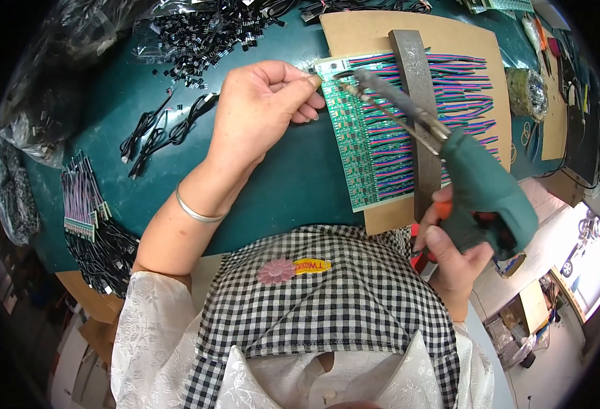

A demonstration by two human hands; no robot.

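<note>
Seen from the head camera, the person's right hand is closed around the grip of a green pistol-shaped soldering gun, one finger lying on its orange trigger. The gun's long axis runs on a slant from lower right to upper left, and its metal tip points up-left, ending at the top left corner of the green circuit-board panel.

The panel lies on a brown cardboard sheet on the dark green table, its long side running away from the person. Rows of red, blue and black wires stretch from the panel to the right, and a grey metal bar lies across them, roughly parallel to the panel's long side.

The left hand rests on the table just left of the panel with fingers curled and thumb pinched to forefinger at the panel's corner; what they pinch is too small to tell. A silver bangle sits on that wrist.

Up left, a clear plastic bag spills small black parts. Black cables lie below it. At the table's left edge sit bundles of finished wired boards. On the checked apron are a pink flower badge and a small yellow label.
</note>
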